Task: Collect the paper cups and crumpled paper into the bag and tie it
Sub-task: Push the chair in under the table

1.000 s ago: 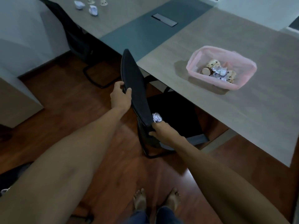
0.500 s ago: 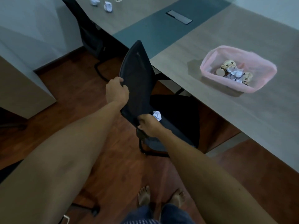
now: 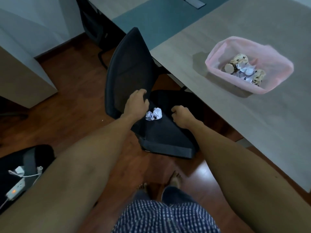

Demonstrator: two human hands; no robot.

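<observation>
Paper point(image 3: 154, 114): crumpled wad on chair point(image 3: 161, 132) seat, between both hands; light, soft, crushable. Pinch anywhere, no care req'd.
Left hand point(image 3: 137, 102): on backrest's lower edge, fingers curved on it, just beside wad.
Right hand point(image 3: 180, 115): fingers curled, nothing seen in it; grip on seat can't tell.
Bag point(image 3: 276, 64): pink, open on desk point(image 3: 218, 123), thin and floppy; holds cups point(image 3: 235, 63) + paper.
Judgement: wad not yet collected; tie by bag rim.

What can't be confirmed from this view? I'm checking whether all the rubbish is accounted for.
- Pink plastic bag, head view: its translucent wall and piled white paper hide any further patterned paper cups.
- Grey table: its far end is cut off by the top edge.
- Right hand: curled fingers face away, so a grip is unreadable.
- Black office chair: floor beneath is hidden.
</observation>
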